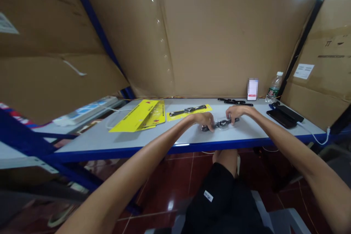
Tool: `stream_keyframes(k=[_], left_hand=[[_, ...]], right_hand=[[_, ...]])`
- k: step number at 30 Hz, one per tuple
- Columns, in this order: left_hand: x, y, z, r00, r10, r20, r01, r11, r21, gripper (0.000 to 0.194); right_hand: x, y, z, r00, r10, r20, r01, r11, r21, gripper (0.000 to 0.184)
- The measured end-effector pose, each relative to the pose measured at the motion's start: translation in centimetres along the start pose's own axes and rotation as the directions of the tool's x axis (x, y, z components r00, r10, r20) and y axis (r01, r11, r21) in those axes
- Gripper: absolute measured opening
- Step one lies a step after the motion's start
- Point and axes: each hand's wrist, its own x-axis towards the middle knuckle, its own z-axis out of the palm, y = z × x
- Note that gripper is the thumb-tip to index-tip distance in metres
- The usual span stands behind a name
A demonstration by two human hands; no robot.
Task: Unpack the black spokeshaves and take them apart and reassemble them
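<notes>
A black spokeshave [222, 123] with two long handles lies low over the front of the grey table, with clear plastic around its middle. My left hand [206, 120] has its fingers closed on the left handle. At the opposite end, my right hand [234, 112] grips the right handle between thumb and fingers. Just behind my left hand, a second spokeshave [189, 110] rests on a yellow card [208, 108]. Several more black tools [233, 101] lie behind my right hand; their exact shapes are hard to make out.
Folded yellow cards [134, 117] with clear plastic stand at the left of the table [90, 142]. A phone [252, 89] leans at the back, near a water bottle [273, 87]. On the right lies a dark phone [282, 117] with a white cable. Cardboard walls [233, 36] enclose the table.
</notes>
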Motion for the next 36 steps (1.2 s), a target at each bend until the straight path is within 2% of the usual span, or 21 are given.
stream_keyframes(k=[3,5,8,11,14,16,21,23,26,32,36], left_hand=[[-0.8,0.1,-0.4,1.000,0.028,-0.007,-0.028,1.000,0.007,0.052],[-1.0,0.1,-0.5,0.998,0.030,-0.047,-0.028,0.999,0.043,0.039],[-1.3,0.1,-0.4,0.987,0.027,-0.158,-0.007,0.992,0.126,0.022],[-2.1,0.3,-0.1,0.950,0.041,-0.311,0.033,0.973,0.229,0.012],[-3.4,0.7,1.0,0.887,0.100,-0.451,0.067,0.938,0.339,0.021],[-4.3,0.9,2.1,0.861,0.157,-0.484,0.064,0.910,0.410,0.026],[-6.1,0.9,4.6,0.828,0.272,-0.491,0.045,0.839,0.542,0.021],[-6.3,0.6,5.1,0.813,0.298,-0.499,0.051,0.819,0.572,0.022],[-6.1,-0.4,5.3,0.800,0.319,-0.508,0.055,0.804,0.592,0.026],[-5.6,-1.4,5.9,0.764,0.314,-0.564,0.068,0.829,0.555,0.031],[-7.7,-2.4,6.2,0.741,0.251,-0.623,0.143,0.848,0.511,0.054]], right_hand=[[0.2,-0.5,0.2,1.000,0.027,-0.004,-0.027,0.998,-0.060,0.028],[-0.4,-0.6,0.6,0.998,0.024,-0.058,-0.029,0.996,-0.087,0.023],[-2.1,-0.8,1.5,0.978,0.004,-0.209,-0.032,0.991,-0.128,0.016],[-3.8,-1.8,3.1,0.914,-0.007,-0.407,-0.074,0.981,-0.182,0.012],[-4.8,-3.2,5.5,0.821,-0.019,-0.570,-0.142,0.961,-0.237,0.018],[-5.1,-4.0,7.0,0.781,-0.045,-0.623,-0.168,0.945,-0.279,0.023],[-5.5,-4.2,9.3,0.738,-0.159,-0.656,-0.135,0.917,-0.375,0.023],[-5.5,-3.7,9.7,0.717,-0.199,-0.668,-0.115,0.911,-0.395,0.022],[-5.0,-3.1,10.3,0.689,-0.229,-0.688,-0.108,0.906,-0.410,0.031],[-3.3,-2.1,11.5,0.606,-0.265,-0.750,-0.163,0.882,-0.443,0.031],[-3.0,-1.5,11.7,0.562,-0.272,-0.781,-0.131,0.903,-0.409,0.034]])
